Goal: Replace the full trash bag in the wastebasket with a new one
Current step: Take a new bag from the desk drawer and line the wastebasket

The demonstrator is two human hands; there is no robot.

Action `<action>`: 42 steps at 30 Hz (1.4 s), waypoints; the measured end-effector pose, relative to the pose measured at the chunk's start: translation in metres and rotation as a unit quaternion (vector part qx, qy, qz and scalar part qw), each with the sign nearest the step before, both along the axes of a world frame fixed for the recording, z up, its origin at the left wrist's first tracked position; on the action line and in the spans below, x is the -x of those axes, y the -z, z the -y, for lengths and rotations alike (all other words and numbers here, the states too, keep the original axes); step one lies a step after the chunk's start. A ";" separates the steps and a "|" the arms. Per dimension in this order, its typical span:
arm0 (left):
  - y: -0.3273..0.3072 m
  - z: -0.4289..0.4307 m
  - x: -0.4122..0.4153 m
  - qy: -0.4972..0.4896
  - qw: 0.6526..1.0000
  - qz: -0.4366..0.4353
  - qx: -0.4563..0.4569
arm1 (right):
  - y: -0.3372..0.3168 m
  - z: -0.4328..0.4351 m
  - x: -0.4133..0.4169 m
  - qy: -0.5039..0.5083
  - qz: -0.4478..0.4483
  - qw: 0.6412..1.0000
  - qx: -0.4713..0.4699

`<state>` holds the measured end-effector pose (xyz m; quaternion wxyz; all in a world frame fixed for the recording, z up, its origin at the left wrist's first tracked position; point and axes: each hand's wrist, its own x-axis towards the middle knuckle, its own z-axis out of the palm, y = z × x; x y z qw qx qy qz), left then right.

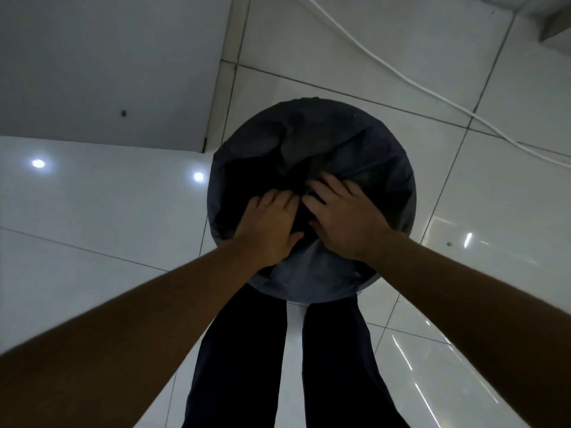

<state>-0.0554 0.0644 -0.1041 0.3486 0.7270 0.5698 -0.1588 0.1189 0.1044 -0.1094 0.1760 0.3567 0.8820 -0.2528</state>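
Note:
A round wastebasket (409, 193) stands on the tiled floor straight below me, seen from above. A dark grey trash bag (309, 137) lines it and folds over its rim. Both hands reach down into the middle of the bag. My left hand (272, 223) presses on the plastic at the centre left, its fingertips tucked into the dark folds. My right hand (343, 214) lies beside it with fingers spread and curled into the bag. Whether either hand pinches the plastic or only pushes on it is hidden. The inside of the bag is too dark to see.
Glossy white floor tiles (92, 205) surround the basket. A white wall or cabinet face (108, 66) stands at the upper left. A white cable (432, 91) runs across the floor at the upper right. My dark trouser legs (241, 350) stand just behind the basket.

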 end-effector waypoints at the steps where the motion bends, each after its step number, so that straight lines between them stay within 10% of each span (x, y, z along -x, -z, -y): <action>1: 0.008 0.003 0.003 0.060 0.996 -0.058 0.044 | 0.010 -0.001 -0.002 -0.040 0.102 0.994 0.022; 4: 0.028 0.007 0.013 0.136 0.961 -0.167 0.174 | 0.030 -0.011 -0.013 -0.114 0.327 0.938 0.010; 8: 0.035 0.003 0.014 0.208 0.911 -0.238 0.263 | 0.035 -0.026 -0.013 -0.182 0.416 0.891 -0.017; 13: 0.029 -0.006 0.000 0.160 0.949 -0.155 0.223 | 0.022 -0.020 0.010 -0.182 0.227 0.953 -0.088; 16: 0.043 -0.014 -0.005 0.025 0.986 -0.031 0.162 | 0.037 -0.004 0.016 -0.090 0.139 0.981 0.100; 24: 0.076 -0.057 -0.003 -0.306 0.937 0.109 0.126 | 0.085 0.033 0.009 -0.078 0.290 0.850 0.432; 30: 0.077 -0.020 -0.002 -0.151 0.983 0.062 0.078 | 0.084 -0.001 0.020 0.072 0.164 0.943 0.282; 35: 0.088 0.014 0.004 0.172 0.936 -0.168 0.257 | 0.098 -0.045 0.027 0.306 0.098 0.900 0.295; 38: 0.091 0.017 0.007 0.208 0.901 -0.246 0.291 | 0.105 -0.064 0.018 0.386 0.095 0.878 0.268; 42: 0.086 0.006 -0.004 0.146 0.945 -0.204 0.212 | 0.101 -0.040 0.016 0.314 0.117 0.916 0.221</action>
